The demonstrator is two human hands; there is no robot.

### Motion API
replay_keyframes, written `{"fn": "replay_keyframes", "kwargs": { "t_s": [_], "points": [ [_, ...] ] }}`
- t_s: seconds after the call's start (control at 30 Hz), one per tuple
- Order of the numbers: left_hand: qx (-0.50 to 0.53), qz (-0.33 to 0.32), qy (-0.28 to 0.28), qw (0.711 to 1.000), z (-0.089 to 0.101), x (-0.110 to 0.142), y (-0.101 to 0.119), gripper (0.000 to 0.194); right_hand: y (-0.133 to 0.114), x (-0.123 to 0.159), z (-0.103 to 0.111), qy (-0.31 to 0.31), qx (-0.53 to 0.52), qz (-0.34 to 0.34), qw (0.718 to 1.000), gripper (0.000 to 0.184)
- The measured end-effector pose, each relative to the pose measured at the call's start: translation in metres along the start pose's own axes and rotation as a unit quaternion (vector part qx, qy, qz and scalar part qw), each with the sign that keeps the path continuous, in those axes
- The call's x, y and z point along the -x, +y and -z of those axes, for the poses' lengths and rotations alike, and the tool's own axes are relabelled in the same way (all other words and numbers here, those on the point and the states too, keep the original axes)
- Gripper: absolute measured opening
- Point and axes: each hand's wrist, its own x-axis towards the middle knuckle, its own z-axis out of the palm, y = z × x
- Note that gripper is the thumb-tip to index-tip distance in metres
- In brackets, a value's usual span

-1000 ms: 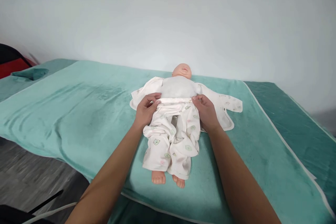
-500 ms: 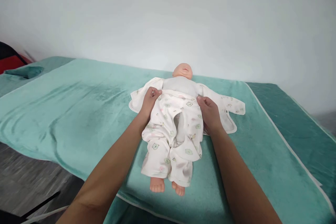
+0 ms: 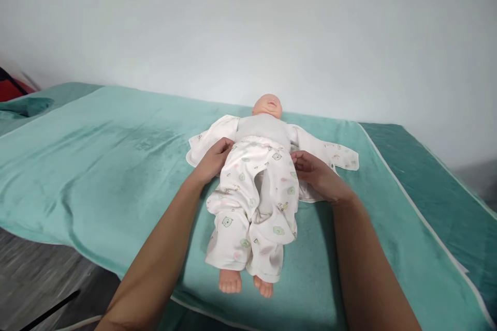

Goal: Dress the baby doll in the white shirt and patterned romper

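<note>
A baby doll lies on its back, head toward the wall and bare feet toward me. It wears white baby pants with a small animal print, the waistband up over its grey-white torso. A matching baby jacket is spread open beneath it, sleeves out to both sides. My left hand is beside the left edge of the waistband, fingers curled, tips partly hidden. At the opposite hip, my right hand touches the side of the pants with loosely bent, parted fingers.
A light green plush cover lies under the doll, with darker green cloth at the right. Behind it stands a white wall. Grey floor shows past the front left edge, and something red is at the far left.
Both hands have come off the top of the waistband and moved down and outward to the doll's sides. The waistband now lies flatter on the torso. The view has shifted slightly.
</note>
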Motion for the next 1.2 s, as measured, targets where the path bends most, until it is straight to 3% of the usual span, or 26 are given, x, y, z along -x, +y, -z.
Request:
{"fn": "replay_keyframes", "kwargs": {
  "t_s": [0.13,0.27,0.4,0.83,1.2],
  "points": [
    [0.028,0.051,-0.056,0.997,0.009,0.000,-0.002,0.024,-0.003,0.002,-0.004,0.017,0.008,-0.011,1.000,0.041],
    [0.073,0.049,-0.079,0.993,0.011,0.000,-0.002,0.031,0.002,-0.001,-0.009,0.071,0.000,-0.017,0.997,0.037],
    [0.107,0.034,-0.080,0.990,0.008,0.000,-0.002,0.035,0.008,-0.006,-0.011,0.065,-0.015,-0.018,0.998,0.036],
    [0.030,0.043,-0.100,0.994,0.011,0.002,0.000,0.023,0.012,-0.004,-0.013,0.067,0.053,0.003,0.996,0.031],
    [0.157,0.078,-0.061,0.983,0.006,0.002,-0.005,0.034,0.026,-0.017,-0.021,0.209,0.111,0.026,0.971,0.025]
  ]
}}
